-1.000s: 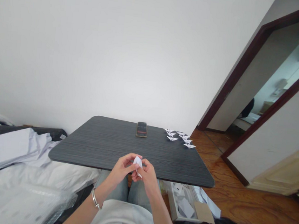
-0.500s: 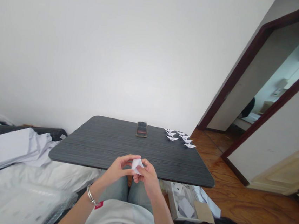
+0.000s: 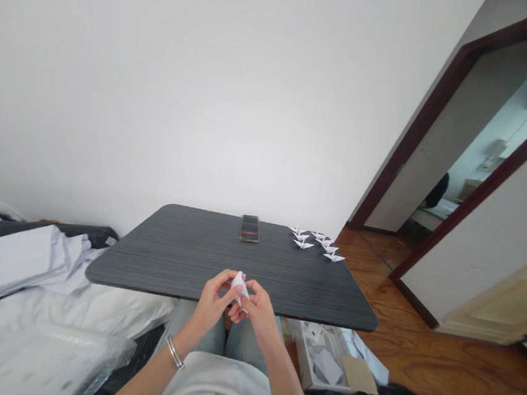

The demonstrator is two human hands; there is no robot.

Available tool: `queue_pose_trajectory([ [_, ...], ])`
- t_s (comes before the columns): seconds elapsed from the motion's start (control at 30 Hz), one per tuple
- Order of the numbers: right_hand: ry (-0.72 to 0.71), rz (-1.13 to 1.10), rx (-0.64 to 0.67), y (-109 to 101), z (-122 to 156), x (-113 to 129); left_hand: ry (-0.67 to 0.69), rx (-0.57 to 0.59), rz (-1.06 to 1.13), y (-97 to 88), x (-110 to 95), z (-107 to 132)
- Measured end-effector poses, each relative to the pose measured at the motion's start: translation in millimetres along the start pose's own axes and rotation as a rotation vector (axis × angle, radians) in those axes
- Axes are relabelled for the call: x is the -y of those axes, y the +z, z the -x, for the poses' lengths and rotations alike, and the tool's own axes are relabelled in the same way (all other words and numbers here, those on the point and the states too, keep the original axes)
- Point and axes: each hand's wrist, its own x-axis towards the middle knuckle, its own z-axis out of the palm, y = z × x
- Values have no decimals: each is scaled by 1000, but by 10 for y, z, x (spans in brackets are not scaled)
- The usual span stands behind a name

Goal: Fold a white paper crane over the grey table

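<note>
Compared with half a second ago, the paper [image 3: 239, 284] looks narrower and more pointed. Before, it showed a wider flat face between the fingers; now its tip stands up and a thin edge runs down toward the right palm. The hands also sit a little higher and closer together. I judge that a fold was just pressed in, so the folding work has gone one small step further, but the exact fold is too small to see. The left hand [image 3: 210, 301] has a closed grip: thumb and first fingers pinch the upper part of the paper from the left side. The right hand [image 3: 258, 312] also has a closed grip on the paper, with fingertips on the lower right part, and the other fingers are curled. The paper is in the air, just over the near edge of the bench [image 3: 169, 257], and does not touch it. A bracelet [image 3: 174, 351] is on the left wrist. Far on the bench lie a phone [image 3: 250, 228] and, to its right, a group of cranes [image 3: 317, 242]. A box [image 3: 324, 365] with paper sheets stands on the floor [image 3: 415, 361].
</note>
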Motion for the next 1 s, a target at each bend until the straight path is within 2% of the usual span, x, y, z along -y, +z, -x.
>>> queue_pose_trajectory([
  [0.23, -198, 14, -105, 19, 34, -40, -29, -86, 137, 26, -1, -16],
  [0.37, -247, 48, -95, 25, 64, -41, -37, -132, 177, 22, -31, -38],
  [0.6, -265, 202, -133, 35, 48, -40, -59, -96, 193, 43, -70, -22],
  [1.0, -196, 182, -112, 5, 26, -38, -55, -44, 217, 34, -22, -20],
])
